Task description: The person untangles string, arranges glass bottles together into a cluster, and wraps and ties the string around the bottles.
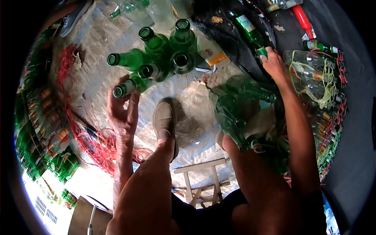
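Note:
On the left, my left hand [122,107] has its fingers wrapped round the neck of a green glass bottle [135,81]. That bottle leans beside a cluster of open green bottles [157,44] standing on the floor. My right hand [273,64] reaches out to the upper right and grips one end of a labelled green bottle [249,32], which lies on black sheeting. Below that arm, several more green bottles [228,109] lie together near my foot. Parts of both held bottles are hidden by my fingers.
Red plastic string [94,141] lies tangled at the left. Stacked green bottles [43,129] line the left side. Clear bottles tied with yellow string [313,76] and a red bottle [302,19] are at the right. A small wooden stool [200,167] is between my legs.

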Action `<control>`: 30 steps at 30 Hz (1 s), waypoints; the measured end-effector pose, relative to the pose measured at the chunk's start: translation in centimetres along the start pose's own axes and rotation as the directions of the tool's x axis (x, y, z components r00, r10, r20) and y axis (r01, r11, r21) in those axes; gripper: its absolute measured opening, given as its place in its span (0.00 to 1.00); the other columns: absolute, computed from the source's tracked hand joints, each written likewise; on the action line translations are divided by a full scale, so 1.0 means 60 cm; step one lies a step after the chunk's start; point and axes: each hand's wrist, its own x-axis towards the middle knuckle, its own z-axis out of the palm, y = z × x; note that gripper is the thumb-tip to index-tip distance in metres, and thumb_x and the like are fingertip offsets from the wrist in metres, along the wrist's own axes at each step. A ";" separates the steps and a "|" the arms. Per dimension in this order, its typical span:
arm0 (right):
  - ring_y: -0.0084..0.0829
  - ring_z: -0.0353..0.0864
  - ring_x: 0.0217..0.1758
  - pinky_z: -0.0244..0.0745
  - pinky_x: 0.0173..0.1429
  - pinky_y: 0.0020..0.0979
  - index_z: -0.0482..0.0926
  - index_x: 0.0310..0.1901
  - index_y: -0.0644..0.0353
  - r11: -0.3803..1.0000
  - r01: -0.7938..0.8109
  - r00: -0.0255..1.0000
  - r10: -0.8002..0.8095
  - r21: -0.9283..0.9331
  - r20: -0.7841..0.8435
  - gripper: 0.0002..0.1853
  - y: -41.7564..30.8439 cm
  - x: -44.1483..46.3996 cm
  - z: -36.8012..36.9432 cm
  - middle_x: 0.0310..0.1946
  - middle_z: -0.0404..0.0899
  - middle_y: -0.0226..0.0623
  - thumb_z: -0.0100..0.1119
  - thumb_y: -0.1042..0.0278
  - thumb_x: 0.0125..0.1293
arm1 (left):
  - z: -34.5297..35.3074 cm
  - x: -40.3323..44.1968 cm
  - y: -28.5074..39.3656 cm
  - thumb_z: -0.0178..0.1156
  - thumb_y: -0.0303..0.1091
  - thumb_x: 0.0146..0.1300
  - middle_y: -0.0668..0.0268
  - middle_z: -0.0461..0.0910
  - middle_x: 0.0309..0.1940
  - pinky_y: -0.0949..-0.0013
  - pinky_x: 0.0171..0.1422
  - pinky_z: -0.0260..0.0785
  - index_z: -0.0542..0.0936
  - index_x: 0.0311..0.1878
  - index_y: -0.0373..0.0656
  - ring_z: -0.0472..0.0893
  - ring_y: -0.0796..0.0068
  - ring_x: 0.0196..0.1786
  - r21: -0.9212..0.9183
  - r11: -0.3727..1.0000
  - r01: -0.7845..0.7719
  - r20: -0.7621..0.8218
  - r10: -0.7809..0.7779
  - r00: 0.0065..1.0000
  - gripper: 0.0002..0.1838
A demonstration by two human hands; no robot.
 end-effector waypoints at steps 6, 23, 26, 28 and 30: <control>0.66 0.80 0.60 0.75 0.64 0.57 0.78 0.51 0.66 0.999 -0.002 0.998 0.004 -0.033 0.068 0.25 -0.007 -0.002 0.008 0.52 0.82 0.64 0.58 0.48 0.71 | 0.006 0.001 0.002 0.68 0.32 0.74 0.60 0.84 0.57 0.68 0.61 0.77 0.74 0.72 0.35 0.84 0.74 0.54 -0.045 0.999 0.014 0.007 -0.013 1.000 0.27; 0.41 0.81 0.33 0.77 0.45 0.42 0.82 0.46 0.66 0.676 -0.334 0.928 0.358 0.657 0.103 0.20 -0.143 -0.017 -0.156 0.29 0.81 0.47 0.57 0.52 0.77 | -0.009 -0.054 -0.039 0.69 0.34 0.73 0.68 0.79 0.33 0.74 0.49 0.70 0.71 0.68 0.36 0.78 0.81 0.39 0.076 0.994 0.084 -0.118 -0.075 0.990 0.27; 0.39 0.83 0.35 0.77 0.47 0.40 0.84 0.49 0.67 0.874 -0.017 0.978 0.117 0.486 -0.176 0.20 -0.144 -0.026 -0.192 0.32 0.83 0.50 0.57 0.54 0.77 | -0.005 -0.083 -0.027 0.68 0.32 0.74 0.68 0.81 0.34 0.75 0.48 0.69 0.72 0.68 0.37 0.77 0.84 0.36 0.077 0.979 0.187 -0.069 -0.182 0.981 0.24; 0.41 0.82 0.33 0.76 0.45 0.39 0.84 0.50 0.67 0.929 0.032 0.976 0.051 0.370 -0.213 0.18 -0.194 -0.060 -0.248 0.31 0.83 0.52 0.59 0.56 0.76 | 0.003 -0.096 -0.033 0.68 0.31 0.73 0.67 0.82 0.37 0.73 0.48 0.72 0.76 0.64 0.36 0.79 0.81 0.35 0.135 0.979 0.155 -0.019 -0.154 0.988 0.20; 0.41 0.81 0.29 0.75 0.41 0.39 0.84 0.49 0.66 0.923 0.041 0.984 0.030 0.382 -0.178 0.16 -0.229 -0.089 -0.272 0.29 0.82 0.52 0.61 0.58 0.75 | 0.009 -0.103 -0.040 0.70 0.30 0.71 0.63 0.83 0.40 0.71 0.46 0.76 0.80 0.56 0.36 0.82 0.77 0.36 0.182 0.977 0.108 0.052 -0.120 0.991 0.15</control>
